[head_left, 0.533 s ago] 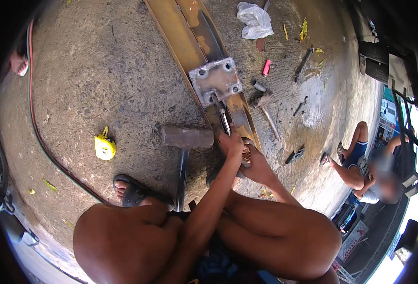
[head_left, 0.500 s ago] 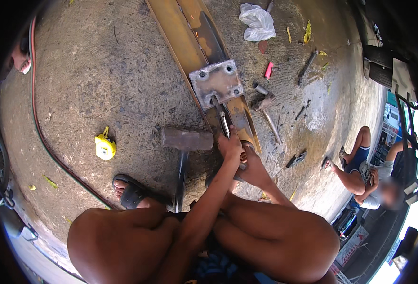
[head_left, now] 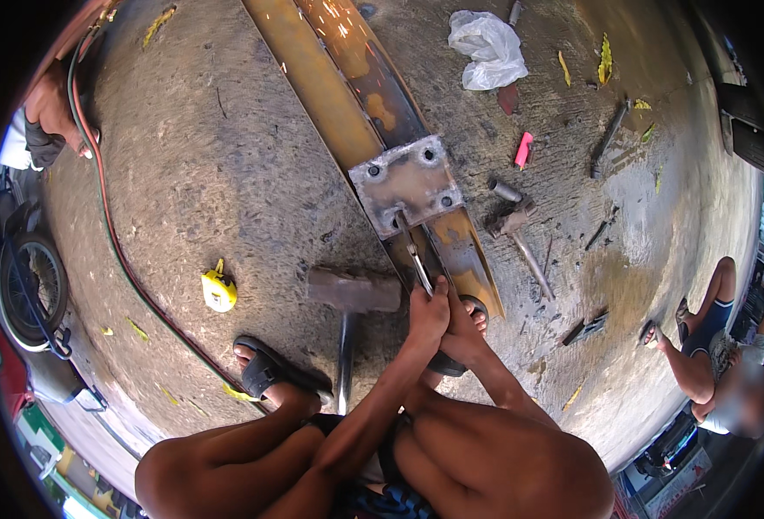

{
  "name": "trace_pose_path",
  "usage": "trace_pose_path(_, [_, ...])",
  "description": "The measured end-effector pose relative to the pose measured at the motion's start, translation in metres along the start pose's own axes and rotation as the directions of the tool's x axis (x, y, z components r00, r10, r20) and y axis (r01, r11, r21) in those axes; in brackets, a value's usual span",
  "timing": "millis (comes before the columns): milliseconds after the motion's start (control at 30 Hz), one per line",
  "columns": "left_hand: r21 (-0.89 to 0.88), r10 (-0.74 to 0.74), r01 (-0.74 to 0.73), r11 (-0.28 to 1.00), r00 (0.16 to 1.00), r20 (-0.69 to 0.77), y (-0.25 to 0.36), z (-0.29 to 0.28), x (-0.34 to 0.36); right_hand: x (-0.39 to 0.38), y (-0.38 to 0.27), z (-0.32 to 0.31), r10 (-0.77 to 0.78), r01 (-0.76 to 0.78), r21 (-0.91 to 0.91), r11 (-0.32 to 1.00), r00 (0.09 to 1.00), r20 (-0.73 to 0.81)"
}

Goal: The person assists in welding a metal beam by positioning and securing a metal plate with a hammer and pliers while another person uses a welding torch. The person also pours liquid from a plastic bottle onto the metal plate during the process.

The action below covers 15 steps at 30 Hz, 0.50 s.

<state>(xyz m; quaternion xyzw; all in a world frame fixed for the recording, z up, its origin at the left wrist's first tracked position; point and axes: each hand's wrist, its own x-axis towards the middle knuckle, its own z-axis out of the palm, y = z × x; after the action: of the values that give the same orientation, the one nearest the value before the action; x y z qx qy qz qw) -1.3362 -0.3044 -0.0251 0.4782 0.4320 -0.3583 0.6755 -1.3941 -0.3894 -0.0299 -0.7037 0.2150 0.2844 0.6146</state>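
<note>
My left hand [head_left: 430, 311] and right hand [head_left: 462, 332] are closed together around the lower end of a slim silver-grey metal tool [head_left: 418, 266]. It looks like long-handled pliers, but the fingers hide its grip. Its far end meets the near-left corner hole of a square steel plate [head_left: 406, 180]. That plate has a hole near each corner and rough, scorched edges. It lies across a rusty brown steel channel beam [head_left: 321, 95]. Beside my left hand lies a sledgehammer [head_left: 353, 290], its dark handle pointing toward me.
Orange sparks [head_left: 337, 19] scatter over the beam's far end. Right of it lie a smaller hammer [head_left: 525, 246], a pink lighter [head_left: 523, 150] and a plastic bag [head_left: 487, 50]. To the left are a yellow tape measure [head_left: 219, 288] and a hose [head_left: 114, 233]. People sit right and far left.
My view has shifted, so the floor things appear lower and farther apart. More sparks now show at the beam's far end. Both hands stay closed around the tool at the plate's corner.
</note>
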Motion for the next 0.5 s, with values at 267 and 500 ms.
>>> trace_pose_path(267, [-0.073,-0.142,0.152,0.986,0.981,0.13,0.007,-0.001,-0.012,-0.008,-0.015,0.003,0.162,-0.171,-0.21,0.963,0.985,-0.061])
trace_pose_path(500, [0.135,0.354,-0.429,0.893,0.856,0.378,0.174,0.025,-0.152,-0.05,-0.236,-0.044,0.131,-0.111,0.245,0.963,0.989,-0.068])
